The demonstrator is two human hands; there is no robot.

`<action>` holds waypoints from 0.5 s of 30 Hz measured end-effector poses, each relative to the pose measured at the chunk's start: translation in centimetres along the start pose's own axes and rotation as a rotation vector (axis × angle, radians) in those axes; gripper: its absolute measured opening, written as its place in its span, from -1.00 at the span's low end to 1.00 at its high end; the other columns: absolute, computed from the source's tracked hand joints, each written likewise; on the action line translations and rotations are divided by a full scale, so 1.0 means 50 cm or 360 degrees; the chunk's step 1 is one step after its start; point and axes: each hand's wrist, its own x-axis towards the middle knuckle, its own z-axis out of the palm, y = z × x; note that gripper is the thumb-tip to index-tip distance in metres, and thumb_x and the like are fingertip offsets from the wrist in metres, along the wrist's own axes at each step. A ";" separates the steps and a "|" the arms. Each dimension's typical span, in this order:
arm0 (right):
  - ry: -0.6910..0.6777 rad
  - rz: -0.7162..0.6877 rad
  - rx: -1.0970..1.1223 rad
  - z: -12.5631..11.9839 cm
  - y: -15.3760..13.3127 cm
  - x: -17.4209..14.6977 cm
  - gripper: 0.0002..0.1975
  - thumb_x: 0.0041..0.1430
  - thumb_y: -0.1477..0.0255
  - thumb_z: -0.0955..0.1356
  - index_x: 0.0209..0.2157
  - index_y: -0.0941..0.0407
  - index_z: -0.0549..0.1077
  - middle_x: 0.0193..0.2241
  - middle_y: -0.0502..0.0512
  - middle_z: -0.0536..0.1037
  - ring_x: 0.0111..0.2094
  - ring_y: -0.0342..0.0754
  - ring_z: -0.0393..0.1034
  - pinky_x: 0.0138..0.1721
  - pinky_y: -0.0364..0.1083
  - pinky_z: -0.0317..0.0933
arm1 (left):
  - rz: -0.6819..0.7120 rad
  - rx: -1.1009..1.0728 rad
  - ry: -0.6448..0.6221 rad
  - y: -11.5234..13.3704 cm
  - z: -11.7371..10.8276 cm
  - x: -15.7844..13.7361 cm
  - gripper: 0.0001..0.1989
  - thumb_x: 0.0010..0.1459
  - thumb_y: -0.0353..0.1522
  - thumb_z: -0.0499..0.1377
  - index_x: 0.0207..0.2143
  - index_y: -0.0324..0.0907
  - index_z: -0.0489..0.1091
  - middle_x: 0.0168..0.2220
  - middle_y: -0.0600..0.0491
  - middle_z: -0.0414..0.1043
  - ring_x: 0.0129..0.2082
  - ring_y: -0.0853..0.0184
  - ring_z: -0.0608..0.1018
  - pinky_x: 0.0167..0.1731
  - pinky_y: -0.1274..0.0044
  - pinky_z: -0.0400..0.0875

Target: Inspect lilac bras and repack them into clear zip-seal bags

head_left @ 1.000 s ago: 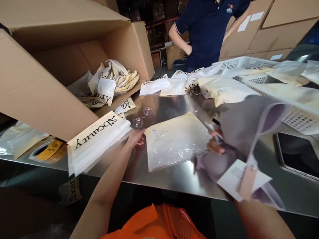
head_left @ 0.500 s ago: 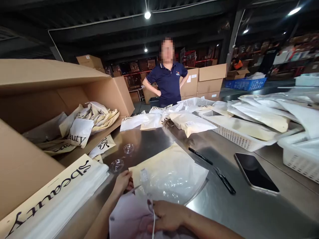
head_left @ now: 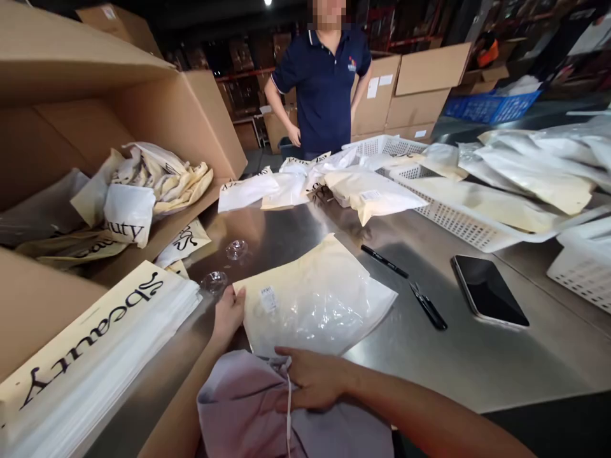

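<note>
Cloth (head_left: 238,401) | greyish mauve | softly creased | pale cord (head_left: 289,416) lying across

The left hand (head_left: 229,316) pinches the left edge of a bag (head_left: 310,299) on the metal surface (head_left: 429,362). The right hand (head_left: 316,380) touches purple-grey cloth (head_left: 241,404), its index finger outstretched, a white cord (head_left: 288,413) hanging beside it. Right of the bag lie a pen (head_left: 384,261), snips (head_left: 431,310) and a phone (head_left: 491,289). Leftward, a printed stack (head_left: 105,346) sits by an open box (head_left: 207,117), two clear plastic pieces (head_left: 214,282) nearby. Beyond the surface, a person (head_left: 329,92) stands, arms bent; white baskets (head_left: 458,222) hold more bags.
</note>
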 end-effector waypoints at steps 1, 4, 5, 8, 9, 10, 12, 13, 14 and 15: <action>-0.0023 -0.0051 -0.0013 -0.004 -0.005 0.003 -0.66 0.32 0.29 0.30 0.01 0.17 0.52 -0.12 0.17 0.60 -0.04 -0.03 0.48 0.35 -0.02 -0.19 | 0.0010 0.0106 -0.0012 0.001 -0.005 0.000 -0.73 0.25 -0.12 0.00 -0.26 -0.12 0.30 -0.35 -0.01 0.47 -0.27 0.14 0.55 -0.27 0.41 0.39; 0.0026 -0.0154 0.0063 -0.023 -0.027 -0.001 -0.67 0.34 0.34 0.29 0.04 0.18 0.50 -0.04 0.20 0.56 0.07 -0.01 0.41 0.37 0.01 -0.30 | 0.0075 0.0396 -0.0086 0.009 -0.021 0.005 -0.79 0.28 -0.21 -0.02 -0.23 -0.13 0.29 -0.36 -0.05 0.46 -0.24 0.07 0.55 -0.19 0.35 0.36; 0.0090 -0.0143 0.0120 -0.032 -0.037 -0.010 -0.67 0.34 0.35 0.28 0.05 0.16 0.49 0.01 0.19 0.54 0.12 -0.01 0.36 0.38 0.02 -0.34 | 0.0097 0.0477 -0.0120 0.011 -0.029 0.008 -0.79 0.28 -0.23 -0.03 -0.22 -0.13 0.30 -0.35 -0.06 0.47 -0.23 0.06 0.55 -0.17 0.34 0.35; 0.0319 -0.0006 0.0216 -0.065 -0.068 -0.063 -0.65 0.36 0.29 0.25 0.05 0.14 0.47 0.07 0.17 0.49 0.24 -0.01 0.22 0.39 0.07 -0.48 | 0.0105 0.0680 -0.0210 0.013 -0.067 0.021 -0.77 0.29 -0.26 -0.02 -0.18 -0.16 0.35 -0.32 -0.10 0.49 -0.21 0.02 0.56 -0.15 0.30 0.36; 0.0374 0.0061 0.0204 -0.077 -0.075 -0.087 -0.65 0.38 0.28 0.23 0.02 0.14 0.49 0.07 0.17 0.49 0.26 -0.01 0.18 0.39 0.08 -0.51 | 0.0080 0.0742 -0.0217 0.015 -0.082 0.025 -0.75 0.28 -0.25 0.00 -0.15 -0.19 0.37 -0.30 -0.14 0.50 -0.20 -0.02 0.56 -0.15 0.27 0.36; 0.0411 0.0137 0.0170 -0.088 -0.079 -0.111 -0.64 0.39 0.28 0.20 -0.01 0.14 0.50 0.08 0.17 0.48 0.28 -0.01 0.14 0.39 0.10 -0.55 | 0.0045 0.0799 -0.0197 0.021 -0.097 0.028 -0.70 0.27 -0.22 0.02 -0.10 -0.21 0.37 -0.25 -0.19 0.50 -0.18 -0.07 0.55 -0.15 0.23 0.36; 0.0457 0.0327 0.0079 -0.102 -0.079 -0.153 -0.63 0.41 0.29 0.17 -0.05 0.14 0.52 0.13 0.19 0.43 0.33 0.02 0.04 0.38 0.13 -0.59 | 0.0028 0.0904 -0.0053 0.047 -0.118 0.031 -0.55 0.27 -0.15 0.01 0.07 -0.25 0.30 -0.07 -0.30 0.45 -0.12 -0.18 0.52 -0.13 0.11 0.35; 0.0470 0.0422 0.0033 -0.105 -0.076 -0.170 -0.63 0.40 0.29 0.17 -0.05 0.15 0.52 0.16 0.21 0.40 0.34 0.03 0.00 0.38 0.15 -0.60 | 0.0088 0.0932 0.0016 0.068 -0.119 0.033 -0.49 0.29 -0.13 -0.02 0.14 -0.27 0.24 0.02 -0.35 0.39 -0.09 -0.21 0.50 -0.11 0.07 0.33; 0.0486 0.0499 -0.0014 -0.104 -0.071 -0.182 -0.63 0.40 0.29 0.18 -0.06 0.16 0.52 0.15 0.23 0.40 0.36 0.05 -0.03 0.37 0.17 -0.60 | 0.0203 0.0934 0.0036 0.095 -0.112 0.035 -0.46 0.31 -0.12 -0.05 0.19 -0.27 0.20 0.08 -0.36 0.33 -0.04 -0.20 0.48 -0.07 0.06 0.32; 0.0504 0.0541 -0.0063 -0.100 -0.067 -0.190 -0.63 0.39 0.29 0.18 -0.07 0.16 0.53 0.11 0.24 0.45 0.36 0.06 -0.05 0.37 0.20 -0.61 | 0.0358 0.0914 0.0004 0.126 -0.096 0.037 -0.47 0.32 -0.14 -0.07 0.20 -0.27 0.19 0.11 -0.34 0.31 0.01 -0.16 0.46 -0.01 0.08 0.30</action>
